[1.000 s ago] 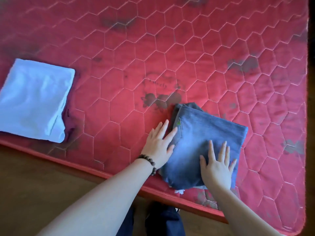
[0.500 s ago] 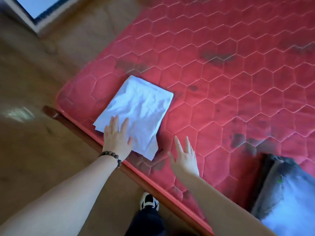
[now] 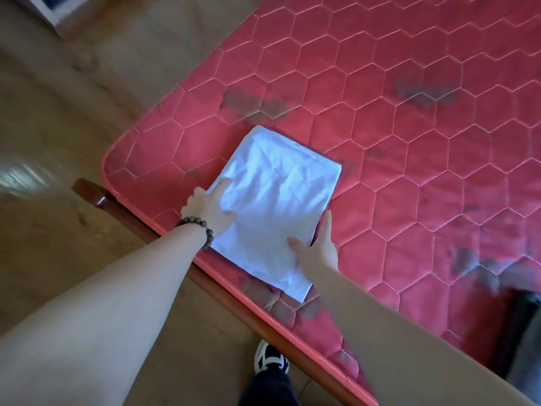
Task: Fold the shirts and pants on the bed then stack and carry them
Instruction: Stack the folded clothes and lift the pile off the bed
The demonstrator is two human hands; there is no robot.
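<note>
Since 0.5 s ago: both hands moved in to bracket the folded white shirt [image 3: 278, 209], right hand off the bare mattress and onto the cloth. Left hand [image 3: 212, 210], beaded bracelet [image 3: 196, 225] at the wrist, tucked at the shirt's left edge, thumb on top, fingers hidden beneath, apparently gripping the fabric. Right hand [image 3: 317, 249] against the right edge, fingers straight along the side, thumb flat on the cloth, not curled.

For a clean lift, judged from this: slide both palms fully under, keep layers pinched together, raise level so folds hold.

Shirt flat on the red quilted mattress [image 3: 424, 142], near its front corner. Blurred dark jeans [image 3: 524, 326] at far right, well apart, likely the stacking target. Wooden bed frame [image 3: 234, 300] along the edge, 1 sneaker [image 3: 270, 357] below on the floor. Nothing between shirt and jeans.
</note>
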